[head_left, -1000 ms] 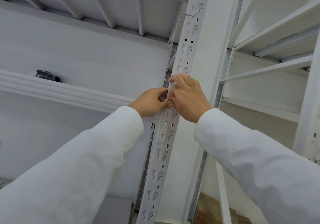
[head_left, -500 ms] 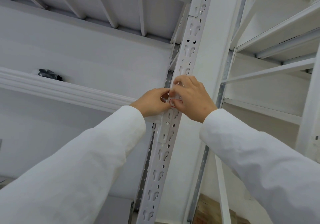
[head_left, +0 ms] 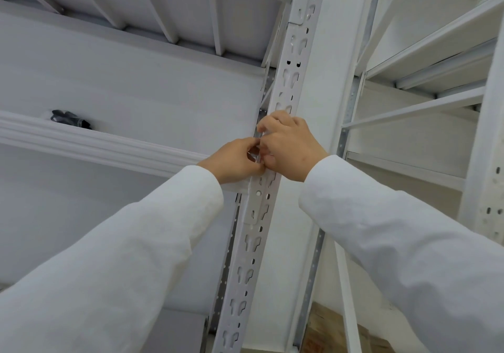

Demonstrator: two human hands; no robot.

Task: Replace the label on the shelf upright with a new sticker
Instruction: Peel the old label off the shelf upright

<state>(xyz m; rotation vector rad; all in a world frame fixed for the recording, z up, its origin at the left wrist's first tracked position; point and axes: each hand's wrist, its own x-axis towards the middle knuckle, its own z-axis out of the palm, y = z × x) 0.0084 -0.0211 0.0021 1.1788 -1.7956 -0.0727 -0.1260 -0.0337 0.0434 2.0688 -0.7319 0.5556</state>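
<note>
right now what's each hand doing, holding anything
Left hand: fingers pinched at the shelf upright; what they grip cannot be told.
Right hand: fingers curled against the upright; contents hidden.

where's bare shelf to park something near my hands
The shelf left of the upright looks bare between the dark object and the left hand. It is crowded at the upright, where the right hand meets it.

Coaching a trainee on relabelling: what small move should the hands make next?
Probably press and smooth the label down. Both hands, left hand and right hand, pinch at one spot on the upright; the sticker itself is hidden beneath the fingers.
</note>
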